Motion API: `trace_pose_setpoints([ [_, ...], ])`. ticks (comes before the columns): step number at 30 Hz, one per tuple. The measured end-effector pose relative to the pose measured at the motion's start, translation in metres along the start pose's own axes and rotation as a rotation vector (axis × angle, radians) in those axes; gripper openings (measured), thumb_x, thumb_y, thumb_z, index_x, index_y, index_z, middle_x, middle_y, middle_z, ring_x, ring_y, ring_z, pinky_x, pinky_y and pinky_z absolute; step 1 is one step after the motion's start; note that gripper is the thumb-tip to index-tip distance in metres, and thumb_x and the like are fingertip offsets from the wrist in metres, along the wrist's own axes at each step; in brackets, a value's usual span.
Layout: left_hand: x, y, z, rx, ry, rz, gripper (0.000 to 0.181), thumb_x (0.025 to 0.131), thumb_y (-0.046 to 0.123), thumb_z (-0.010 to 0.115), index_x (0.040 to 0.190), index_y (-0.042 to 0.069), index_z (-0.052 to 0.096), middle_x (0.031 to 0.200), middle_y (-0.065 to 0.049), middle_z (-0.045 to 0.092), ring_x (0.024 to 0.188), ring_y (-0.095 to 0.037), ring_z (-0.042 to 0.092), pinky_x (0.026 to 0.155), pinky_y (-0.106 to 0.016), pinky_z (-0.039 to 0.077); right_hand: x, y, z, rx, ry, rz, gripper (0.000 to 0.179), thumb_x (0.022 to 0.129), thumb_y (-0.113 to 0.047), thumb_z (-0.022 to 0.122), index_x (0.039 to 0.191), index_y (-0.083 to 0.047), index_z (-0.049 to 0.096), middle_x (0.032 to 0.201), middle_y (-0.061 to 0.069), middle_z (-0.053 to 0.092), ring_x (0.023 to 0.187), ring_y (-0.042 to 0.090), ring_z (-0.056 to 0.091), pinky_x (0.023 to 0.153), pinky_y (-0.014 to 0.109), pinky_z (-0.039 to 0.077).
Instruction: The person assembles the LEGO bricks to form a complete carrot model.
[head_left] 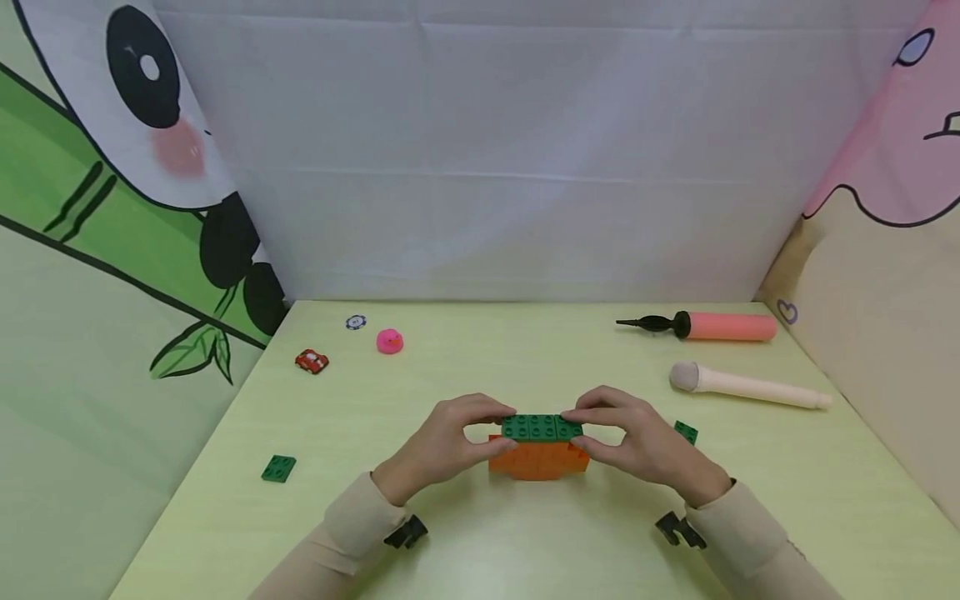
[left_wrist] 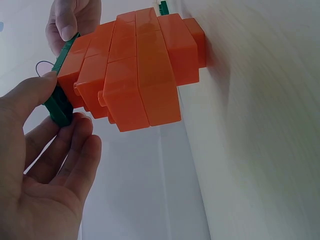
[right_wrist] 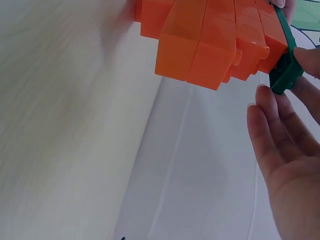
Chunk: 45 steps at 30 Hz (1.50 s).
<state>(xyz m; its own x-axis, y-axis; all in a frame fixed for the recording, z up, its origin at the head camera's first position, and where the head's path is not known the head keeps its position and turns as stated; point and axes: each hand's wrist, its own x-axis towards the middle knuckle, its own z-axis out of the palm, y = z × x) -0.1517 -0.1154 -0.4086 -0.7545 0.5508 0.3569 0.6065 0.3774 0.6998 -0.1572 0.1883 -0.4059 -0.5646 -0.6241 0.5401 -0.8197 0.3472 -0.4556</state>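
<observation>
In the head view, a build of stacked orange toy building blocks stands on the table between both hands, with a row of green studded blocks along its top. My left hand pinches the row's left end between thumb and fingers. At the other end, my right hand pinches the green row likewise. The left wrist view shows the orange build stepped, narrowing toward the table, and my left thumb on the green block. Seen from the right wrist, the green end block overhangs the orange ones.
Loose green blocks lie at left and beside the right hand. Farther back are a red toy car, a pink rubber duck, a poker chip, a pink hand pump and a toy microphone.
</observation>
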Motion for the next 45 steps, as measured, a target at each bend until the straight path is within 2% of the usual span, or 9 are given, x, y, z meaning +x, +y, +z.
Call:
trace_pose_setpoints([
  [5, -0.001, -0.001, -0.001, -0.020, 0.003, -0.001, 0.037, 0.088, 0.032, 0.077, 0.119, 0.013, 0.071, 0.111, 0.007, 0.069, 0.102, -0.009, 0.064, 0.092, -0.038, 0.056, 0.004, -0.002, -0.002, -0.004, -0.022, -0.017, 0.035, 0.083, -0.005, 0.079, 0.117, -0.013, 0.074, 0.110, -0.003, 0.062, 0.093, 0.014, 0.059, 0.077, 0.027, 0.054],
  [12, -0.001, -0.002, -0.002, -0.007, 0.005, 0.007, 0.037, 0.087, 0.031, 0.078, 0.120, 0.013, 0.071, 0.111, 0.007, 0.069, 0.101, -0.009, 0.065, 0.091, -0.040, 0.057, -0.003, -0.003, -0.003, -0.014, -0.056, 0.112, 0.036, 0.090, -0.018, 0.075, 0.126, -0.021, 0.069, 0.118, -0.008, 0.060, 0.100, 0.010, 0.060, 0.083, 0.027, 0.054],
  [15, -0.001, -0.002, -0.001, 0.002, 0.005, 0.009, 0.038, 0.088, 0.029, 0.078, 0.120, 0.012, 0.071, 0.112, 0.006, 0.069, 0.101, -0.012, 0.065, 0.091, -0.039, 0.057, -0.016, 0.004, -0.012, -0.049, -0.049, 0.215, 0.040, 0.092, -0.023, 0.073, 0.132, -0.024, 0.065, 0.123, -0.007, 0.059, 0.105, 0.013, 0.061, 0.084, 0.032, 0.055],
  [18, 0.000, -0.003, 0.001, 0.004, 0.001, 0.013, 0.038, 0.088, 0.029, 0.077, 0.121, 0.012, 0.070, 0.113, 0.006, 0.069, 0.102, -0.016, 0.065, 0.091, -0.039, 0.056, -0.033, 0.014, -0.027, -0.137, -0.056, 0.373, 0.042, 0.094, -0.032, 0.070, 0.135, -0.022, 0.063, 0.125, -0.002, 0.060, 0.106, 0.020, 0.061, 0.082, 0.039, 0.054],
  [21, 0.000, -0.002, 0.002, 0.000, -0.003, 0.017, 0.038, 0.088, 0.030, 0.077, 0.122, 0.012, 0.070, 0.113, 0.006, 0.069, 0.103, -0.021, 0.066, 0.092, -0.040, 0.056, -0.052, 0.024, -0.042, -0.235, -0.110, 0.545, 0.051, 0.094, -0.039, 0.068, 0.137, -0.012, 0.060, 0.130, 0.012, 0.059, 0.111, 0.031, 0.060, 0.086, 0.050, 0.052],
  [24, 0.000, -0.002, 0.001, 0.002, -0.006, 0.019, 0.038, 0.088, 0.030, 0.077, 0.122, 0.012, 0.070, 0.113, 0.006, 0.068, 0.104, -0.024, 0.066, 0.092, -0.040, 0.056, -0.068, 0.031, -0.053, -0.312, -0.177, 0.660, 0.060, 0.092, -0.039, 0.071, 0.138, -0.003, 0.058, 0.133, 0.022, 0.056, 0.115, 0.039, 0.059, 0.092, 0.057, 0.049],
  [31, 0.000, -0.001, -0.001, 0.013, -0.002, 0.030, 0.037, 0.088, 0.029, 0.077, 0.121, 0.013, 0.070, 0.112, 0.007, 0.069, 0.102, -0.019, 0.066, 0.091, -0.040, 0.056, -0.086, 0.049, -0.062, -0.371, -0.250, 0.680, 0.056, 0.087, -0.030, 0.076, 0.128, 0.005, 0.062, 0.120, 0.027, 0.061, 0.102, 0.040, 0.063, 0.085, 0.057, 0.051],
  [41, -0.001, -0.001, -0.001, 0.016, 0.002, 0.052, 0.037, 0.089, 0.028, 0.077, 0.121, 0.012, 0.070, 0.112, 0.006, 0.069, 0.102, -0.016, 0.065, 0.090, -0.039, 0.056, -0.088, 0.059, -0.062, -0.394, -0.296, 0.653, 0.039, 0.087, -0.021, 0.075, 0.118, 0.002, 0.068, 0.105, 0.014, 0.067, 0.091, 0.026, 0.063, 0.078, 0.049, 0.054],
  [45, -0.001, -0.001, -0.001, 0.020, 0.003, 0.047, 0.037, 0.088, 0.028, 0.077, 0.121, 0.012, 0.070, 0.112, 0.006, 0.069, 0.101, -0.013, 0.064, 0.090, -0.039, 0.056, -0.087, 0.058, -0.063, -0.374, -0.286, 0.636, 0.038, 0.089, -0.017, 0.073, 0.121, 0.002, 0.068, 0.108, 0.016, 0.066, 0.096, 0.030, 0.063, 0.082, 0.051, 0.053],
])
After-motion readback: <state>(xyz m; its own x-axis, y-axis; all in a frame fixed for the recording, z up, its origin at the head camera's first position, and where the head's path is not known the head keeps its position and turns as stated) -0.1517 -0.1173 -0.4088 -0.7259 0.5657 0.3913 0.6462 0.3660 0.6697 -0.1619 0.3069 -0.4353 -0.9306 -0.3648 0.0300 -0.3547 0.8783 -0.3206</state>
